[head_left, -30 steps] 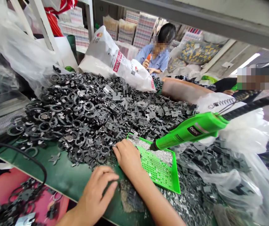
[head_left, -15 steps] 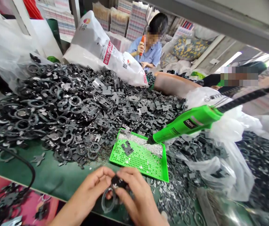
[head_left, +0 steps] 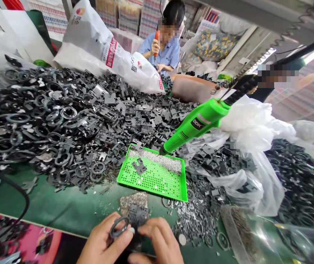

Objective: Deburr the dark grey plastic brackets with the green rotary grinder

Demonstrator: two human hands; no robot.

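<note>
Bare left hand and right hand, nails apparently short

A black label on the green tool read "DDK" in pale letters. Beyond the tool, a white sack bore a red band of Chinese characters, too small and creased to read, with black characters beside it and a round logo near its top.

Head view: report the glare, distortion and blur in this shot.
Head view: glare whitens the clear plastic sheet at lower right, and a bright light flares at upper right; wide-angle distortion tilts the shelf edge across the top; the left hand and right hand by the black ring look slightly soft, while the pile of dark stamped parts stays fairly sharp.
</note>
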